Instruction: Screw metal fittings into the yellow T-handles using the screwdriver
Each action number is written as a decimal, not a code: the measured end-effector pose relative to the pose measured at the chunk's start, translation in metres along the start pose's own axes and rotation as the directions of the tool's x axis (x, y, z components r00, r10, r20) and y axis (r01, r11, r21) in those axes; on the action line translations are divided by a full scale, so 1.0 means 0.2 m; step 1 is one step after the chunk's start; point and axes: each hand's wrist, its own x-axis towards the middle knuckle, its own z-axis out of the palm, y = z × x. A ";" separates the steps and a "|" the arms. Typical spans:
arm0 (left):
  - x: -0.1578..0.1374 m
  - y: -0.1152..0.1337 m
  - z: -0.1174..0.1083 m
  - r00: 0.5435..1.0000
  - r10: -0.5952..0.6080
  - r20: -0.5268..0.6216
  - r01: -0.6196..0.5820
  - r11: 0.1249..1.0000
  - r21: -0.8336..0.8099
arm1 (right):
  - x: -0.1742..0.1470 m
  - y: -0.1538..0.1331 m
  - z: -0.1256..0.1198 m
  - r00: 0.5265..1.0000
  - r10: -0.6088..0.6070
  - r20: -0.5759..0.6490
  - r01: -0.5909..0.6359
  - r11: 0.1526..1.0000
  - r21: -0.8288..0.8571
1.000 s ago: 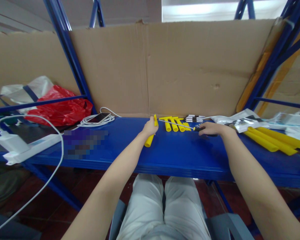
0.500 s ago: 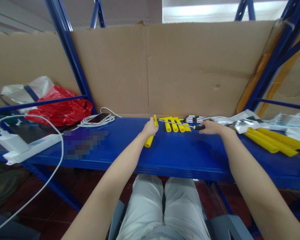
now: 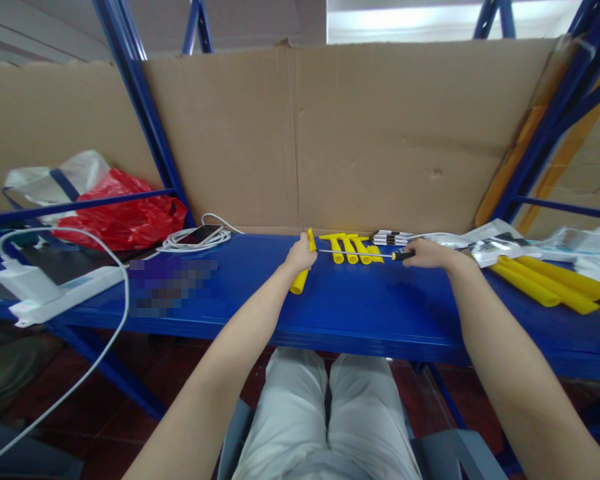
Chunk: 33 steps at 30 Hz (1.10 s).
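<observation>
My left hand [image 3: 300, 255] is closed around a yellow plastic tube with a crosspiece at its far end [image 3: 299, 283], held on the blue tabletop. In my closed right hand [image 3: 425, 254] is the dark handle of a screwdriver [image 3: 380, 255]. Its long metal shaft points left, and the tip is close to the yellow piece by my left fingers; whether it touches cannot be made out. Behind the shaft lie several similar yellow T-shaped pieces [image 3: 353, 252] in a row. Small black-and-white striped items [image 3: 391, 237] sit just beyond them, near the cardboard.
Larger yellow tubes [image 3: 535, 287] and plastic packets [image 3: 503, 243] lie at the right. To the left are a coiled white cable [image 3: 173, 244] with a phone [image 3: 203, 234], a power strip [image 3: 75, 293] and a red bag [image 3: 125, 213]. A cardboard sheet [image 3: 380, 133] stands behind the blue table [image 3: 355, 313].
My right hand and the screwdriver have shifted slightly right, and the shaft lies a little flatter. My left hand still grips the yellow tube in much the same place.
</observation>
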 end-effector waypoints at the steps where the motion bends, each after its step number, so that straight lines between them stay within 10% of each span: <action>1: 0.00 0.00 0.00 1.000 0.000 -0.004 0.000 1.000 0.013 | 0.00 0.00 0.00 1.000 -0.002 0.005 0.002 1.000 0.001; 16: -0.09 0.10 0.00 0.947 0.320 -0.018 -0.311 0.930 0.196 | 0.01 -0.14 0.07 0.972 -0.168 0.163 0.154 0.983 0.095; 33: -0.16 0.17 0.01 0.912 0.392 0.121 -0.410 0.880 0.239 | 0.12 -0.45 0.14 0.869 -0.349 -0.351 0.473 0.794 0.383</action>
